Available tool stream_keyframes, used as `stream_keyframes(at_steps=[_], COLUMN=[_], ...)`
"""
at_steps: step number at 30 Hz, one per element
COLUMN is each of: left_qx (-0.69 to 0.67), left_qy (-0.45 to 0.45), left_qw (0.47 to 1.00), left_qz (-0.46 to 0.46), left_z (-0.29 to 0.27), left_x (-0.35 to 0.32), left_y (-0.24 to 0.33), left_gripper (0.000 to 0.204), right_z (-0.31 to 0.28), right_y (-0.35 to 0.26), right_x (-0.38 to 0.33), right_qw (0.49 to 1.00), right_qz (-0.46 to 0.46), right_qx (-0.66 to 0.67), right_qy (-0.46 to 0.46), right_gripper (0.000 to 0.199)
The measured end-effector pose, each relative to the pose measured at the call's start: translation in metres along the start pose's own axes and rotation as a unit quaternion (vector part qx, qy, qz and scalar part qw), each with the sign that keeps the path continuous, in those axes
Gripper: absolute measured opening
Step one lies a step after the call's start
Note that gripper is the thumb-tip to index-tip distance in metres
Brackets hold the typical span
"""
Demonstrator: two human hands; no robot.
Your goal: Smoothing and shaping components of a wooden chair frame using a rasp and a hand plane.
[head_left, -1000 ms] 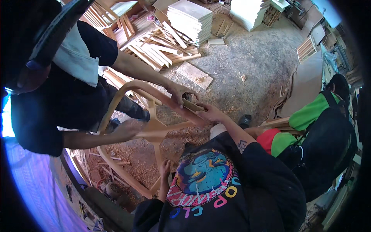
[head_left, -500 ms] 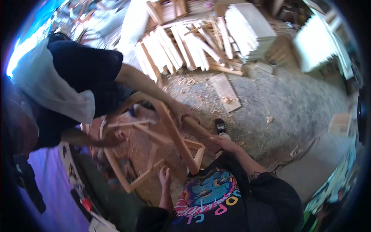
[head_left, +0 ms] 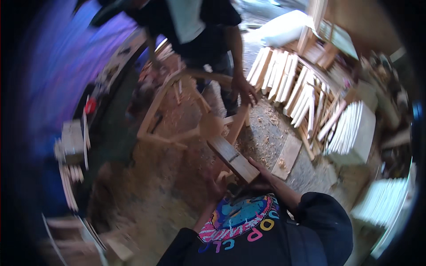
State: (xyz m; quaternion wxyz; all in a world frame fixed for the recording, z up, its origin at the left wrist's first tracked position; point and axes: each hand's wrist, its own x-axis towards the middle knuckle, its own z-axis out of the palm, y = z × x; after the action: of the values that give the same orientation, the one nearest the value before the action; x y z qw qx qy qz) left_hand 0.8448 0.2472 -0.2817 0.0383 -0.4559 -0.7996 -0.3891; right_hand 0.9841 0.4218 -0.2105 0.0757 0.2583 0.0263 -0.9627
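Note:
A wooden hand plane, a long block with a dark slot across its pale face, is tilted in front of my chest. My right hand grips its near end. Close by its left side is my left hand, blurred, so I cannot tell whether its fingers touch the plane. Beyond the plane stands an angular wooden frame, like part of a chair. A co-worker's hand rests at the right side of that frame. A rounded tan shape beside the plane's far end is too blurred to name.
A co-worker in dark clothes stands across from me. Stacked wooden strips and pale boards lie to the right. A loose plank and wood shavings are on the floor. Purple sheeting hangs at the left.
The co-worker's hand has left the plane and is now at the frame. I have drawn the plane closer, its slotted face showing. My left hand has moved up beside it. The view has turned left.

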Motion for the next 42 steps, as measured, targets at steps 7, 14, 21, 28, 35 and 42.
stream_keyframes(at_steps=[7, 14, 21, 28, 35, 42], left_qx=[0.071, 0.261, -0.085, -0.208, -0.087, -0.025], left_qy=[0.300, 0.373, 0.682, 0.683, 0.745, 0.680], left_qw=[0.950, 0.881, 0.603, 0.320, 0.390, 0.393], left_qz=[-0.042, -0.128, -0.405, -0.623, -0.534, -0.619], left_z=[-0.009, -0.031, 0.082, 0.174, 0.224, 0.227], left_x=[0.000, -0.011, 0.011, 0.075, 0.145, 0.168], left_y=[0.045, 0.080, 0.120, 0.116, 0.074, 0.073], left_gripper=[0.063, 0.045, 0.042, 0.065, 0.077, 0.086], right_z=[0.063, 0.089, 0.075, 0.008, -0.006, -0.004], right_y=[0.011, -0.008, -0.139, -0.218, -0.275, -0.325], right_x=[0.011, 0.036, 0.133, 0.223, 0.229, 0.229], right_qw=[0.946, 0.867, 0.401, 0.166, 0.123, 0.079], right_qz=[0.279, 0.499, 0.175, 0.077, 0.137, 0.070], right_qx=[0.110, 0.019, -0.789, -0.907, -0.922, -0.926], right_qy=[-0.125, -0.011, -0.430, -0.379, -0.341, -0.362], right_gripper=[0.064, 0.066, 0.038, 0.053, 0.045, 0.053])
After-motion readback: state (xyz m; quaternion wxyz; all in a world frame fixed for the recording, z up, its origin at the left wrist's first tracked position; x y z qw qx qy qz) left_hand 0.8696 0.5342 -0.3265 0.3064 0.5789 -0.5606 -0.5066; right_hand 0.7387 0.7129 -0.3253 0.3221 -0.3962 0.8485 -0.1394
